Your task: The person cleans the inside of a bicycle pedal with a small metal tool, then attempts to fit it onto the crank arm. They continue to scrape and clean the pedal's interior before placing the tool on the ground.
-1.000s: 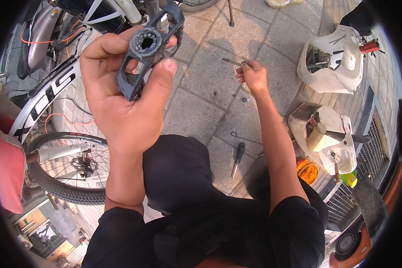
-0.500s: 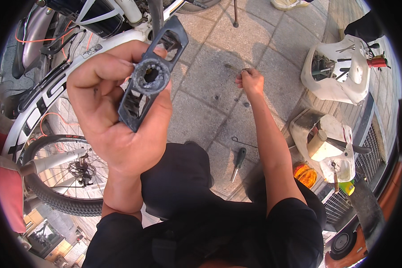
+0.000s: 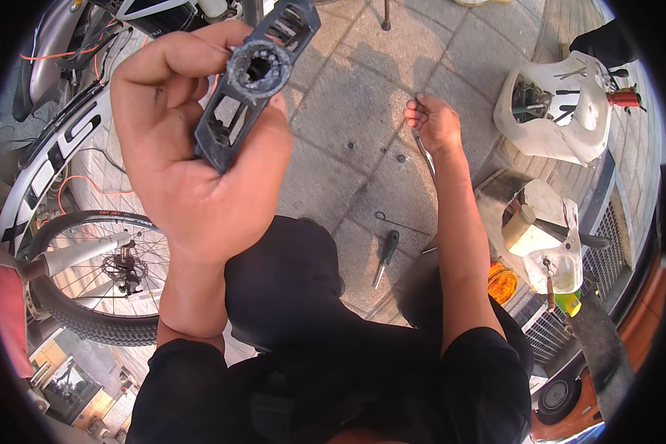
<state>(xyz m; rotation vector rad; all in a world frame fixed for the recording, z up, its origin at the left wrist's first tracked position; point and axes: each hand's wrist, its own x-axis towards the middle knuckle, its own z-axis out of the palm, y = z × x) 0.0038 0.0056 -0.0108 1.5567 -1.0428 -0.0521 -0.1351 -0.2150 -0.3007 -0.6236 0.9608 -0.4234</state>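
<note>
My left hand (image 3: 189, 155) is raised in the upper left, wrapped round a black bicycle pedal (image 3: 222, 133) whose ring-shaped end, packed with small bearing balls or grit, faces up. My right hand (image 3: 434, 122) is farther out, right of centre, with curled fingers on what looks like a thin metal tool (image 3: 425, 154); it points down along my wrist and is partly hidden. On the paving (image 3: 325, 177) below lie several small dark bits, a thin looped rod (image 3: 407, 226) and a green-handled screwdriver (image 3: 386, 257).
A white bicycle frame (image 3: 52, 170) and wheel (image 3: 118, 277) are at left. At right are two cut white plastic containers (image 3: 510, 126) (image 3: 562, 266) of tools, an orange tin (image 3: 502, 281) and a metal grate (image 3: 607, 274). My dark-clad knee (image 3: 281, 274) is below centre.
My left hand with the pedal dipped, then rose again. My right hand has shifted slightly right, and the thin tool has swung from pointing left to pointing down.
</note>
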